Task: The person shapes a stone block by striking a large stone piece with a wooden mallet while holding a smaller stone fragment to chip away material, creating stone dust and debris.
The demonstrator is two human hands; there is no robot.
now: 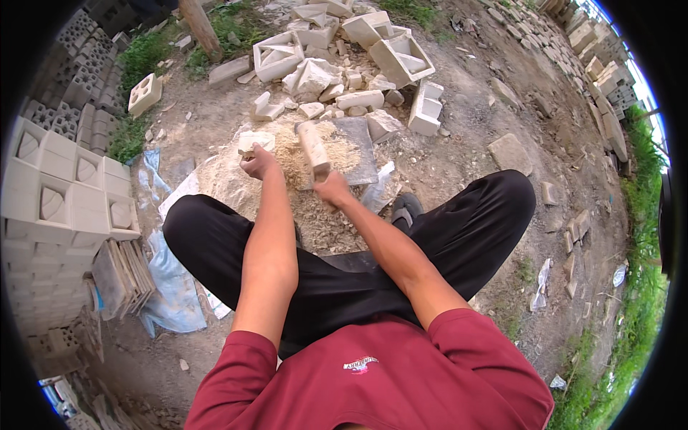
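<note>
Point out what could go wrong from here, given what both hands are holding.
The pale hammer-like tool in the right hand could catch the left hand, whose bare fingers hold a pale block fragment close by.

Sharp chips might scatter: crumbs already cover part of the dark slab.

The jumbled broken blocks beyond might shift if knocked.

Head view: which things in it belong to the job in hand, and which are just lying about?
In the job:
- pale block fragment, in the left hand
- mallet-like tool, in the right hand
- grey slab, partly covered in crumbs

Apparently just lying about:
- blue plastic sheet
- stacked thin boards
- lone hollow block
- white plastic scrap
</note>
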